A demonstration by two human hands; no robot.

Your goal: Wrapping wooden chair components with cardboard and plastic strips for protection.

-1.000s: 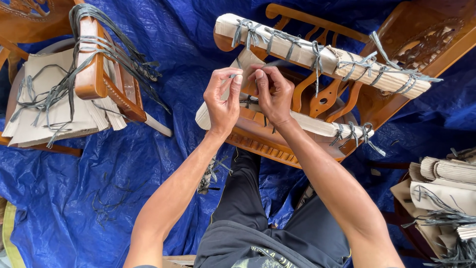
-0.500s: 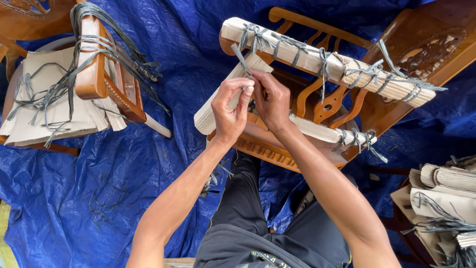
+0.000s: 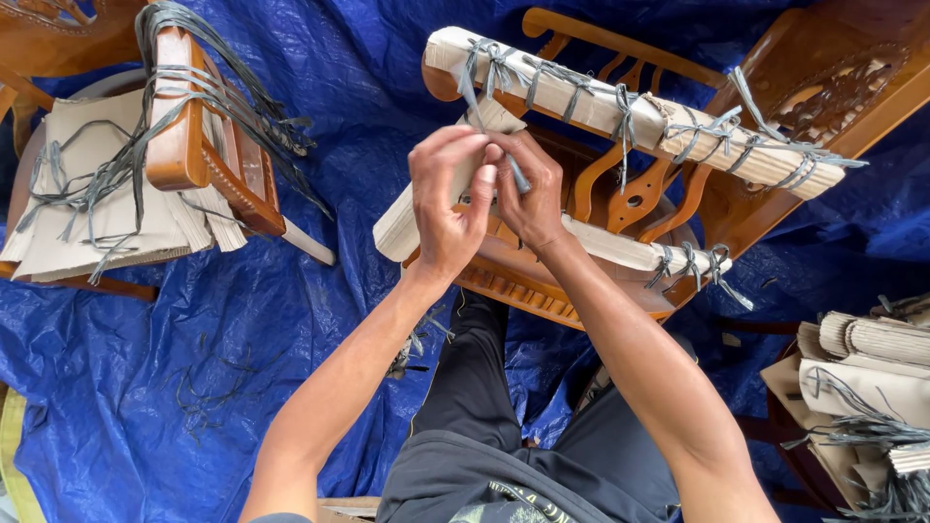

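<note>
Blue tarpaulin (image 3: pixel 194 320) spreads below as my hands, left (image 3: pixel 448 205) and right (image 3: pixel 530 194), pinch a grey strap (image 3: pixel 472 100) at centre frame over the cardboard-wrapped chair rail (image 3: pixel 601 242); thin, limp, slippery, best gripped near the knot.

Bare forearms; black trousers (image 3: pixel 475 387) and a dark printed shirt (image 3: pixel 504 484).

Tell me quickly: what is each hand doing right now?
Left hand: closed, pinching the grey strap.
Right hand: closed, pinching the same strap's other end.
</note>
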